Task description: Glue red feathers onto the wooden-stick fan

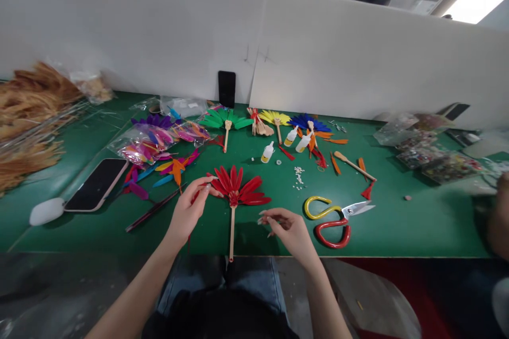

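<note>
A red feather fan [234,190] with a pale wooden handle [232,233] lies in front of me, its handle end reaching the table's near edge. At its left side, my left hand [193,204] has thumb and fingers closed around the leftmost red feathers; the exact grip is partly hidden. My right hand [288,228] hovers right of the handle, apart from the fan. Its fingers are loosely bent and spread, with nothing visible between them. Right of that hand lie large scissors [345,217] with one yellow and one red handle, blades apart.
Behind stand a green fan [226,121], a yellow fan [277,118], a blue fan [310,123] and small glue bottles [268,152]. White beads [299,175] lie scattered. Bagged feathers [147,143], tweezers [153,209] and a phone [96,184] are left. Someone's arm [500,217] shows far right.
</note>
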`<action>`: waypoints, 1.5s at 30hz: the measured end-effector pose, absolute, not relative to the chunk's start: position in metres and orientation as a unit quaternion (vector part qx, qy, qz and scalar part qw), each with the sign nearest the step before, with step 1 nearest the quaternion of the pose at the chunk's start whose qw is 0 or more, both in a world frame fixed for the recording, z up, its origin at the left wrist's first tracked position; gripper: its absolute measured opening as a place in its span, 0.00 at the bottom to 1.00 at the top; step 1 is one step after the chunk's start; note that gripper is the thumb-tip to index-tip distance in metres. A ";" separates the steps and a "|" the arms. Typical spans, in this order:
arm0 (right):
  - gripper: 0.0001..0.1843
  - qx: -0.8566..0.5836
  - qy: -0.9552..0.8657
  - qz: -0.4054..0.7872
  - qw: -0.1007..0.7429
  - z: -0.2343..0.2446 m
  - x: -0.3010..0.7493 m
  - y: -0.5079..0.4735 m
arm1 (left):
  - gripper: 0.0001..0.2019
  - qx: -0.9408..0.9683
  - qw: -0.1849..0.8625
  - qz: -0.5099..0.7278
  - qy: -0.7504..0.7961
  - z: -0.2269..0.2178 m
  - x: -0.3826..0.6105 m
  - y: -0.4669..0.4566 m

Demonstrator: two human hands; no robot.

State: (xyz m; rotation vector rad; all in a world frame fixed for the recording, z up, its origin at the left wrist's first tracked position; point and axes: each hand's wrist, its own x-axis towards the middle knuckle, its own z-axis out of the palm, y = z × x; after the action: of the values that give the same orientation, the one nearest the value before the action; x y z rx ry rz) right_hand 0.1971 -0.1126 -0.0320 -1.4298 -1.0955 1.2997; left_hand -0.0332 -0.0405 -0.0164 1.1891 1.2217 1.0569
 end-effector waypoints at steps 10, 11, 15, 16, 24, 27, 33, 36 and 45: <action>0.10 -0.559 -0.434 0.537 0.459 -0.036 0.198 -0.119 | 0.16 0.483 0.532 0.466 0.516 -0.010 -0.036 -0.038; 0.11 -0.559 -0.434 0.538 0.458 -0.036 0.198 -0.119 | 0.16 0.482 0.533 0.466 0.517 -0.009 -0.035 -0.038; 0.14 -0.568 -0.424 0.542 0.452 -0.031 0.196 -0.118 | 0.16 0.481 0.534 0.463 0.519 -0.007 -0.035 -0.038; 0.16 -0.567 -0.425 0.544 0.449 -0.029 0.195 -0.118 | 0.16 0.480 0.534 0.464 0.519 -0.007 -0.035 -0.038; 0.18 -0.599 -0.441 0.515 0.426 -0.029 0.197 -0.117 | 0.17 0.474 0.538 0.464 0.521 -0.006 -0.035 -0.040; 0.17 -0.604 -0.478 0.503 0.392 -0.027 0.201 -0.122 | 0.17 0.480 0.544 0.463 0.510 -0.005 -0.031 -0.040; 0.21 -0.536 -0.527 0.569 0.333 -0.015 0.161 -0.123 | 0.16 0.484 0.568 0.478 0.463 -0.001 -0.007 -0.047; 0.17 -0.483 -0.550 0.601 0.322 -0.016 0.127 -0.120 | 0.14 0.455 0.578 0.513 0.443 0.004 0.007 -0.055; 0.23 -0.457 -0.490 0.659 0.341 -0.030 0.108 -0.114 | 0.19 0.487 0.605 0.469 0.421 0.003 0.000 -0.052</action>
State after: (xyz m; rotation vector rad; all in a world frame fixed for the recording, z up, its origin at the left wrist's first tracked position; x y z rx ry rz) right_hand 0.1080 -0.1141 -0.0302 -1.1892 -1.2761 1.7156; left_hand 0.0005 -0.0520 0.0034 1.1256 0.9731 1.0850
